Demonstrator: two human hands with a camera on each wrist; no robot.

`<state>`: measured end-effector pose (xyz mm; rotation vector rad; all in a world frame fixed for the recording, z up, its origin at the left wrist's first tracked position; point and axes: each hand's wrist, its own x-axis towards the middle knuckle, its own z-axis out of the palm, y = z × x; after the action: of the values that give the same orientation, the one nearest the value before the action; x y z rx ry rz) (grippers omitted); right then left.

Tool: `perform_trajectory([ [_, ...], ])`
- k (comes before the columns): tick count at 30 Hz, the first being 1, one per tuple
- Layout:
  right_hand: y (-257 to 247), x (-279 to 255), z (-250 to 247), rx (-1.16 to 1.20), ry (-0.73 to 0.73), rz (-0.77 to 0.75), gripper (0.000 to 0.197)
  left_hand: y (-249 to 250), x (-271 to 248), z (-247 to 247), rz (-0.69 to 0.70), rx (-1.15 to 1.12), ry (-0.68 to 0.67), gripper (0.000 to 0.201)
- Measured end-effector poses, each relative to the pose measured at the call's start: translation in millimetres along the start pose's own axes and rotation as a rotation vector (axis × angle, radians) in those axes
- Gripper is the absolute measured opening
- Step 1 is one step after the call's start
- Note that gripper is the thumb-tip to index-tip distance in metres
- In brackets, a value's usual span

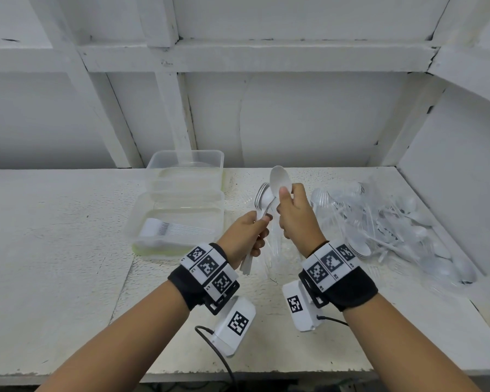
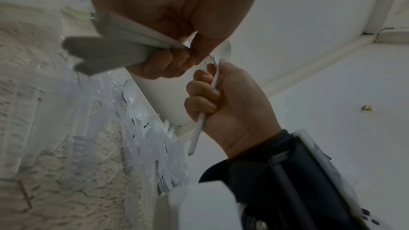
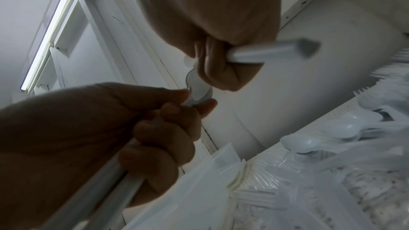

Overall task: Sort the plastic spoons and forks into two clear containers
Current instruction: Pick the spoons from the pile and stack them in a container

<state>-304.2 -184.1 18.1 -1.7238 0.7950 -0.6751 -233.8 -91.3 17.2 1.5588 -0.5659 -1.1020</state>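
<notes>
While the person stands over the white surface [image 1: 68, 250], the biggest thing on it is the loose heap of plastic cutlery [image 1: 393, 222] sprawled at the right, spoons and forks tangled together with clear wrappers and reaching to the side wall. Left of centre sit the two clear containers, touching: the far container [image 1: 186, 165] looks empty, and the near container [image 1: 142, 222] has a row of nested forks [image 1: 176, 230] lying in it. Above the gap between containers and heap, both hands are raised and close together. The left hand [image 1: 248, 232] is clenched round a bundle of stacked spoons [image 1: 263, 198], bowls up and handles fanning out below the fist. The right hand [image 1: 296, 213] grips a single spoon [image 1: 279, 179] upright, its fingers wrapped round the handle and the thumb pressed at the base of the bowl, just beside the bundle's bowls. I judge the spoon is about to be nested onto the stack. If it goes in crooked, it could lever the smooth handles apart and spill the bundle. A spill could land among the forks or back in the heap, undoing sorted work.
</notes>
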Motion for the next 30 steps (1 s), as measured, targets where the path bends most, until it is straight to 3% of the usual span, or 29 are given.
perform_trajectory([
  [4,-2,2,-7,0.076,0.109,0.007,0.025,1,-3,0,-0.014,-0.041,-0.011,0.013],
  [6,-2,2,-12,0.096,0.091,0.01,0.022,2,-4,-1,0.006,-0.036,-0.008,0.016],
  [8,-1,1,-14,0.115,0.064,0.012,0.007,3,-4,-1,0.033,-0.03,0.005,0.017],
  [14,0,-4,-8,0.304,0.037,0.155,0.006,0,-3,-2,0.089,0.048,0.035,0.018],
  [18,0,-3,-8,0.339,-0.008,0.205,0.019,-1,-6,1,0.134,0.114,0.018,0.013],
  [25,-2,-3,-10,0.162,-0.035,0.075,0.011,-3,-8,-1,0.094,-0.081,-0.008,0.025],
  [30,-4,-4,-10,0.173,-0.06,0.033,0.015,2,-11,-8,0.051,-0.238,-0.152,0.03],
])
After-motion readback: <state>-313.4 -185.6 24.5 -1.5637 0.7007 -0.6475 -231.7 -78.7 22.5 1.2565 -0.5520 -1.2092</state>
